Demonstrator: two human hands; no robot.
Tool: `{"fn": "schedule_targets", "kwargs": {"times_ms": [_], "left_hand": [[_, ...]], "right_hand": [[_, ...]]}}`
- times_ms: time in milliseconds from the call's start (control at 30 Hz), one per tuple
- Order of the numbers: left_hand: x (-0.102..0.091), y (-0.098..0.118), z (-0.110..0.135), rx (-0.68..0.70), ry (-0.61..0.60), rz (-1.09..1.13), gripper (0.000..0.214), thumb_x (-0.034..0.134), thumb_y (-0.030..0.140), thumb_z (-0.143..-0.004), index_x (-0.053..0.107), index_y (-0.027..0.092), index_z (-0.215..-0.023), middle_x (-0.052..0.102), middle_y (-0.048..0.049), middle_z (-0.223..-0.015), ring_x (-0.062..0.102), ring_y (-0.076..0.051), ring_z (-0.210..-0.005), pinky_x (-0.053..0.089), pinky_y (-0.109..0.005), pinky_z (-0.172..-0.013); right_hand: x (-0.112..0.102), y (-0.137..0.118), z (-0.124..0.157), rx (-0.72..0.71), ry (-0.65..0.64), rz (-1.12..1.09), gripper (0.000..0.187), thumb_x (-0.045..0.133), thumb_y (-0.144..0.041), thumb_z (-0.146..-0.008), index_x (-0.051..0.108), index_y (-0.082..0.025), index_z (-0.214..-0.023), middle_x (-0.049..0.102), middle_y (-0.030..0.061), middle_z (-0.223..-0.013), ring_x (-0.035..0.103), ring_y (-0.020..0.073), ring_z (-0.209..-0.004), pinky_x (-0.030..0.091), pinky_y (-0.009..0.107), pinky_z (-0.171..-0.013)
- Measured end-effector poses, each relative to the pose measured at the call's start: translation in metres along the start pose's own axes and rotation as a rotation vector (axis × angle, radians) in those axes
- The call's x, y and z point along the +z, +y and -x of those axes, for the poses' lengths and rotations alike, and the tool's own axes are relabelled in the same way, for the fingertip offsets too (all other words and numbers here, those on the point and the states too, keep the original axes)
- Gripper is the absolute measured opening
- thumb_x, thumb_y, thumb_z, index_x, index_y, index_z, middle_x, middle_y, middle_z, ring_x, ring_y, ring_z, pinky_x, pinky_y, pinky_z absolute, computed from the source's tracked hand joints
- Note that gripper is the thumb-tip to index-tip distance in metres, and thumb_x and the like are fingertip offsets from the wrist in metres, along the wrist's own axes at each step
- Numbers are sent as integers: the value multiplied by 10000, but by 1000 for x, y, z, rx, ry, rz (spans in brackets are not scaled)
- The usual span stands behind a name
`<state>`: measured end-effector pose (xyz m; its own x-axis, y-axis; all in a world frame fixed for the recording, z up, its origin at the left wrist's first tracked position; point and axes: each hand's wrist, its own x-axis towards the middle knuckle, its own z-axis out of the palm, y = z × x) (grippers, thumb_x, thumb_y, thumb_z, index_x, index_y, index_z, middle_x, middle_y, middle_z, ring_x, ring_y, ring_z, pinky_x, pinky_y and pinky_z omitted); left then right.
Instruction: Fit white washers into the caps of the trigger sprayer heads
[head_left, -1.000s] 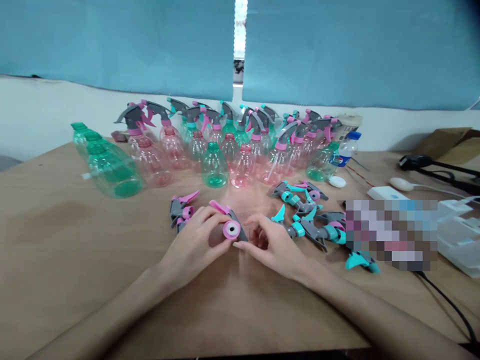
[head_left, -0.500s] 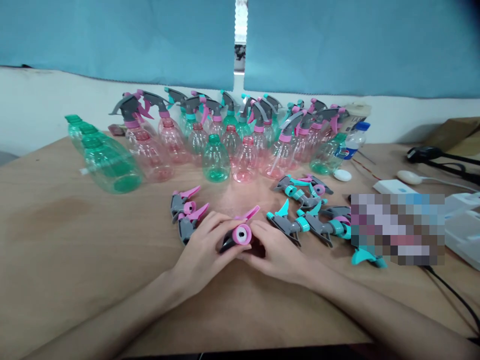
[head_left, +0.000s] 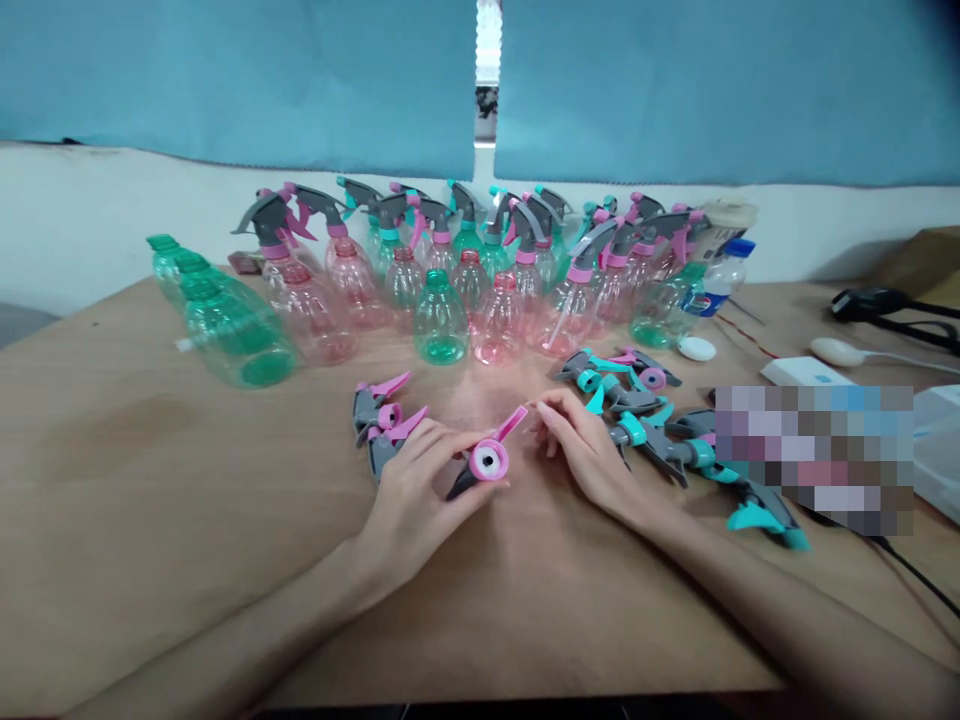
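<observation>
Between its thumb and fingers, my left hand (head_left: pixel 420 480) grips a grey spray head with a pink collar (head_left: pixel 489 461). The collar's open underside faces me, and the pink trigger points up and to the right. My right hand (head_left: pixel 577 445) is beside the trigger tip, fingers loosely bent and apart, with nothing visible in it. Left of my left hand lie two more pink and grey spray heads (head_left: pixel 379 405). Several teal and grey spray heads (head_left: pixel 664 445) lie to the right of my right hand, some partly hidden behind it.
Rows of pink and green bottles stand at the back, some with spray heads; a green bottle (head_left: pixel 441 320) and a pink bottle (head_left: pixel 501 325) are uncapped. At right are a blue-capped drink bottle (head_left: pixel 724 280), a white disc (head_left: pixel 697 349), cables and a blurred patch.
My right hand has let go of the spray head and moved to the right. My left hand keeps hold of it. The view has shifted slightly.
</observation>
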<state>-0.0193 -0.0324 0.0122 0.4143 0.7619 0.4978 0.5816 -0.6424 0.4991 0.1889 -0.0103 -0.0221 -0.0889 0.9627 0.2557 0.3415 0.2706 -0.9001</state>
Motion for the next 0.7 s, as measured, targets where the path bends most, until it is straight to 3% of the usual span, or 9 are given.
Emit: {"fn": "schedule_targets", "kwargs": {"times_ms": [67,200,333,467,700], "left_hand": [[0,1,1,-5,-14,4,265,700,259,-786,591,235,-1026,640,7,-866,583,-177,-818,461,-400,-871],[1,0,2,-3,-14,7,232,690,231,-791,584,236,-997,636,7,-881,581,-177,-831,476,-372,-820],[2,-2,2,10,-11,6,195,666,237,-809,578,239,-984,633,2,-894,582,-180,-842,480,-372,-819],[0,-3,1,40,26,-7,183,662,231,-808,573,231,-968,634,-1,-880,583,-187,-856,431,-433,-932],[-1,-3,2,73,77,-15,178,671,191,-790,581,202,-944,633,-3,-866,572,-187,-859,408,-431,-951]], "right_hand": [[3,-6,3,-15,64,0,226,399,-380,-944,524,-193,-966,553,4,-773,535,135,-656,439,261,-600],[10,-23,19,-154,145,22,153,428,-337,-939,495,-206,-979,568,22,-836,551,136,-705,454,258,-615],[15,-34,33,-328,-6,100,113,484,-291,-915,477,-211,-995,543,-14,-725,529,116,-599,438,237,-547],[16,-32,33,-427,-114,185,190,549,-304,-885,504,-194,-1033,515,-43,-651,489,94,-521,406,218,-506],[18,-35,37,-329,-162,159,407,579,-370,-867,466,-179,-1208,514,-73,-584,475,83,-472,386,193,-476]]}}
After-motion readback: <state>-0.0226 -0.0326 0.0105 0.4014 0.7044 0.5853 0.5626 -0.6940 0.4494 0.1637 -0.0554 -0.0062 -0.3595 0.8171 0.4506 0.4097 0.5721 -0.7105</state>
